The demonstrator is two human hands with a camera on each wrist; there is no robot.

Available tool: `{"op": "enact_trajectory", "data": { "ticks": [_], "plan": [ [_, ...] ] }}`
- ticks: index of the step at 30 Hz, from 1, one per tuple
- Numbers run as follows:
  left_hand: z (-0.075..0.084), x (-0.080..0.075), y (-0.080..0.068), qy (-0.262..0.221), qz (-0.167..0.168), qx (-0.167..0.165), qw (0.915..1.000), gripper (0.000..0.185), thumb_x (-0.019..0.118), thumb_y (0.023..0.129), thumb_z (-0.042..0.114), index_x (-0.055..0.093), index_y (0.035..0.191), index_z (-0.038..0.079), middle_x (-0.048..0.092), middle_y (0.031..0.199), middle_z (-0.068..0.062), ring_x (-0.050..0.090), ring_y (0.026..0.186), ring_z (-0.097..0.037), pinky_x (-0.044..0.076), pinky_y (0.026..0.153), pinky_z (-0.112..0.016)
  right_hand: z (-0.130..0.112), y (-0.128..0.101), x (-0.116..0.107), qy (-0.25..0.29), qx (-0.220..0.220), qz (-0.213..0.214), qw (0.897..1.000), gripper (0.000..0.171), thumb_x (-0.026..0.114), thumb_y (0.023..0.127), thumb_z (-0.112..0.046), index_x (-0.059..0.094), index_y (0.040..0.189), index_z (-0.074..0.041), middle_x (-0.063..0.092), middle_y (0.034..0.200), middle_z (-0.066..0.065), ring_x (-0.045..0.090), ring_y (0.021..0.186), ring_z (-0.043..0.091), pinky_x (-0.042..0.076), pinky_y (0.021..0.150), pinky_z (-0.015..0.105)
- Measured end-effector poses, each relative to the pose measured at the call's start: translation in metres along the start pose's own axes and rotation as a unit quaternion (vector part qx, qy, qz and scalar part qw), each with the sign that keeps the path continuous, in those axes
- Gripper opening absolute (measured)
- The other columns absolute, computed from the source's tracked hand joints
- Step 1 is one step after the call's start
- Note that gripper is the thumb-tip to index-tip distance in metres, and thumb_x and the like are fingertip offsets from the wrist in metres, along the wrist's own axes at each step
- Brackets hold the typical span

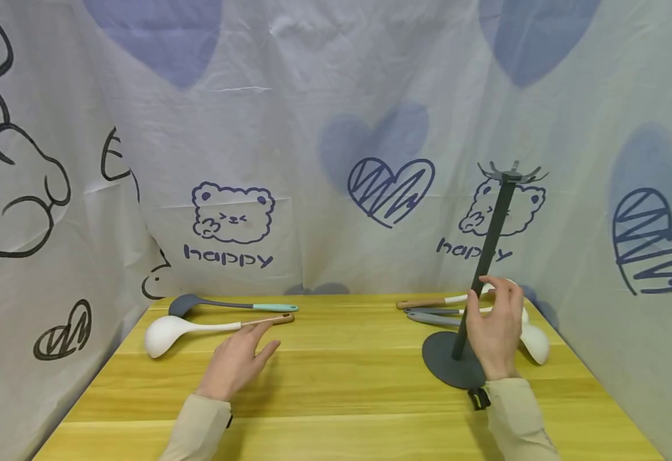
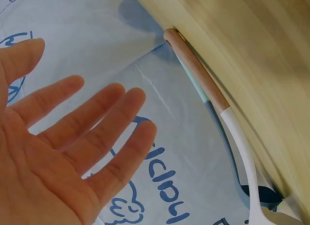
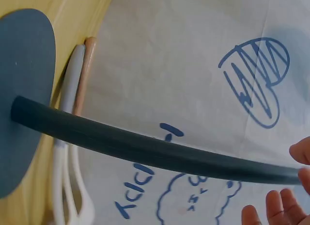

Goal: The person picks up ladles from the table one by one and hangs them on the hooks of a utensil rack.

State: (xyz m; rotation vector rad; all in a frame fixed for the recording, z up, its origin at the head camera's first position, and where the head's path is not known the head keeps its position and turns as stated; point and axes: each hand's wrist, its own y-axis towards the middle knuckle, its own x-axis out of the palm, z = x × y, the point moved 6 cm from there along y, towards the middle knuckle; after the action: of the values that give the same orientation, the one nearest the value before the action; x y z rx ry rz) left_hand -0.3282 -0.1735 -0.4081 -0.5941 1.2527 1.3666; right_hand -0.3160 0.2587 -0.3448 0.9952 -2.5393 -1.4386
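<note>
My left hand (image 1: 249, 349) lies low over the wooden table (image 1: 342, 384), fingers straight, tips just short of the wood-tipped handle of a white ladle (image 1: 166, 333). In the left wrist view that hand (image 2: 72, 137) is spread and holds nothing, and the ladle handle (image 2: 237, 137) runs along the table edge. A dark ladle with a teal handle (image 1: 226, 305) lies behind it. My right hand (image 1: 494, 323) is raised at the pole of a dark grey utensil stand (image 1: 488, 256), thumb and fingers loosely either side of it. In the right wrist view the fingertips (image 3: 273, 205) sit near the pole (image 3: 145, 152), not closed on it.
Behind the stand's round base (image 1: 442, 362) lie several utensils: a wood-handled one (image 1: 428, 302), a grey-handled one (image 1: 428, 317) and a white spoon head (image 1: 534, 342). Printed cloth walls (image 1: 313, 160) close off the back and both sides of the table.
</note>
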Motion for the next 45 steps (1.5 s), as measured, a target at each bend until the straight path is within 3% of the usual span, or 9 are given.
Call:
{"op": "enact_trajectory", "data": {
  "ticks": [3, 7, 10, 17, 20, 28, 36, 41, 45],
  "plan": [
    [0.000, 0.002, 0.001, 0.004, 0.003, 0.004, 1.0000, 0.046, 0.057, 0.098, 0.041, 0.060, 0.133, 0.012, 0.063, 0.130, -0.016, 0.064, 0.111, -0.037, 0.053, 0.090, -0.056, 0.010, 0.001, 0.003, 0.008, 0.042, -0.019, 0.999, 0.043, 0.067, 0.091, -0.008, 0.051, 0.131, -0.003, 0.046, 0.124, 0.024, 0.054, 0.101, 0.035, 0.041, 0.074, 0.039],
    [0.001, 0.005, 0.003, 0.010, 0.000, 0.006, 0.9999, 0.043, 0.058, 0.098, 0.040, 0.063, 0.128, 0.011, 0.067, 0.123, -0.014, 0.067, 0.103, -0.034, 0.054, 0.086, -0.053, 0.022, 0.002, 0.008, 0.030, 0.080, -0.053, 0.995, 0.055, 0.064, 0.093, -0.008, 0.043, 0.142, -0.004, 0.048, 0.129, 0.023, 0.058, 0.107, 0.036, 0.051, 0.086, 0.046],
    [0.002, 0.007, 0.004, 0.007, 0.001, 0.010, 0.9999, 0.041, 0.059, 0.097, 0.040, 0.065, 0.126, 0.011, 0.069, 0.121, -0.012, 0.068, 0.101, -0.032, 0.055, 0.085, -0.052, 0.028, 0.003, 0.012, 0.045, 0.101, -0.083, 0.990, 0.052, 0.062, 0.095, -0.008, 0.044, 0.143, -0.003, 0.053, 0.130, 0.024, 0.060, 0.112, 0.039, 0.053, 0.089, 0.053],
    [0.005, 0.011, 0.004, 0.005, -0.005, 0.013, 0.9999, 0.045, 0.060, 0.097, 0.039, 0.061, 0.132, 0.012, 0.070, 0.120, -0.010, 0.071, 0.092, -0.030, 0.057, 0.078, -0.050, 0.040, 0.000, 0.022, 0.040, 0.156, -0.135, 0.978, 0.034, 0.057, 0.100, -0.018, 0.059, 0.130, -0.004, 0.066, 0.120, 0.023, 0.063, 0.113, 0.040, 0.051, 0.095, 0.054],
    [0.007, 0.011, 0.004, 0.001, -0.006, 0.013, 0.9999, 0.043, 0.061, 0.096, 0.039, 0.063, 0.131, 0.013, 0.071, 0.118, -0.009, 0.071, 0.088, -0.029, 0.057, 0.074, -0.049, 0.043, 0.000, 0.024, 0.033, 0.150, -0.129, 0.980, 0.031, 0.058, 0.099, -0.021, 0.063, 0.125, -0.003, 0.069, 0.116, 0.023, 0.064, 0.109, 0.040, 0.050, 0.094, 0.054],
    [0.009, 0.009, 0.004, -0.006, 0.006, 0.012, 0.9999, 0.041, 0.062, 0.096, 0.039, 0.065, 0.128, 0.013, 0.070, 0.121, -0.008, 0.070, 0.096, -0.028, 0.056, 0.080, -0.050, 0.045, 0.000, 0.021, 0.031, 0.108, -0.098, 0.989, 0.025, 0.063, 0.097, -0.020, 0.068, 0.113, -0.002, 0.072, 0.108, 0.022, 0.068, 0.102, 0.041, 0.051, 0.090, 0.053],
    [0.010, 0.007, 0.005, -0.004, 0.010, 0.022, 0.9997, 0.042, 0.062, 0.096, 0.037, 0.061, 0.133, 0.017, 0.070, 0.120, -0.006, 0.070, 0.090, -0.026, 0.057, 0.075, -0.047, 0.037, -0.008, 0.029, 0.052, 0.115, -0.114, 0.985, 0.025, 0.063, 0.097, -0.019, 0.068, 0.117, -0.005, 0.072, 0.110, 0.020, 0.067, 0.105, 0.039, 0.054, 0.086, 0.053],
    [0.013, 0.008, 0.007, -0.010, 0.010, 0.030, 0.9995, 0.045, 0.060, 0.097, 0.038, 0.053, 0.140, 0.027, 0.068, 0.125, -0.002, 0.070, 0.084, -0.020, 0.056, 0.069, -0.042, 0.030, -0.013, 0.034, 0.049, 0.109, -0.109, 0.987, 0.019, 0.065, 0.095, -0.018, 0.070, 0.110, -0.006, 0.073, 0.106, 0.019, 0.069, 0.102, 0.038, 0.055, 0.083, 0.054],
    [0.015, 0.008, 0.008, -0.015, 0.018, 0.033, 0.9992, 0.046, 0.062, 0.096, 0.037, 0.051, 0.139, 0.028, 0.067, 0.127, -0.001, 0.070, 0.087, -0.021, 0.056, 0.069, -0.042, 0.020, -0.015, 0.039, 0.053, 0.096, -0.108, 0.988, 0.018, 0.066, 0.095, -0.018, 0.070, 0.107, -0.005, 0.074, 0.105, 0.018, 0.070, 0.101, 0.037, 0.056, 0.080, 0.053]
  ]
}}
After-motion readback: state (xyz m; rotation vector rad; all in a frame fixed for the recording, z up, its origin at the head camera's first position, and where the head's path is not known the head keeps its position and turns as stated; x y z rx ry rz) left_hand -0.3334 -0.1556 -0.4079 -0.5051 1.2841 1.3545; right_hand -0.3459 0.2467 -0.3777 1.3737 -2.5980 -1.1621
